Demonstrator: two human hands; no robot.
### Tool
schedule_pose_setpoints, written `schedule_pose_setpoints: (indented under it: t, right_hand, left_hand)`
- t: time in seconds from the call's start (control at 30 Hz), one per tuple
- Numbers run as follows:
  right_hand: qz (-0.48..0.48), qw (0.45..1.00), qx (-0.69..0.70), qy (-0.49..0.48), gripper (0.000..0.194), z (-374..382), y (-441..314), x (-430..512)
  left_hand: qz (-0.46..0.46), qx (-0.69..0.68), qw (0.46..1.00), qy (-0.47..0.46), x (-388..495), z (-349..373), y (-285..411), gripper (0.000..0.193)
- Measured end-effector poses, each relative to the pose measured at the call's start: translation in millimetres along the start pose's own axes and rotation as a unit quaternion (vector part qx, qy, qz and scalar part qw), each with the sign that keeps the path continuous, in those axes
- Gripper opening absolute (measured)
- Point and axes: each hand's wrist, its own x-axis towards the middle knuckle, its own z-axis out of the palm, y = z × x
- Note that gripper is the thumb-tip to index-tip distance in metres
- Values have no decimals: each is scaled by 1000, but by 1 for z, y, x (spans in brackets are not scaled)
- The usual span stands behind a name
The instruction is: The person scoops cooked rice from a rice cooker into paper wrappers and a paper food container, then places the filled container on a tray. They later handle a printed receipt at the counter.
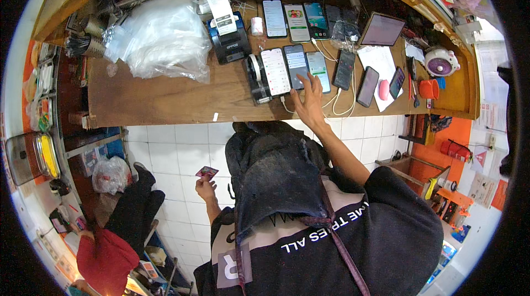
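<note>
My right hand (308, 99) reaches over the wooden counter (174, 103) with spread fingers, its fingertips at the lower part of a smartphone (295, 62) with a lit grey screen. Beside that phone lie one with a white screen (276, 71) and another with a pale blue screen (318, 64). Several more phones form a row behind them, among them a white-screened phone (274, 18). Low at the left, over the floor, my left hand (205, 188) pinches a small reddish packet or card (207, 172).
A receipt printer (230, 41) with paper out stands beside clear plastic bags (165, 35). White charging cables (354, 93) loop near the counter's front edge. A tablet (381, 30) and small fan (442, 61) are at the right. A person in a red top (105, 258) is at lower left.
</note>
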Motion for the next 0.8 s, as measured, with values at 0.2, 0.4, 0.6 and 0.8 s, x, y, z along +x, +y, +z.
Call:
schedule_pose_setpoints:
  t: [0.2,0.4,0.6,0.8]
  right_hand:
    - [-20,998,48,-42,51,0,-5,-1]
    - [-72,990,123,-20,42,-6,-19,45]
    - [-33,964,257,-65,41,-8,-49,111]
    - [-63,929,351,-95,50,25,-82,214]
  left_hand:
    - [32,-40,999,-3,14,21,26,17]
    - [31,-24,998,-40,-6,69,2,23]
    - [153,54,987,-18,-30,89,-29,25]
    - [76,-74,994,25,-65,89,-1,16]
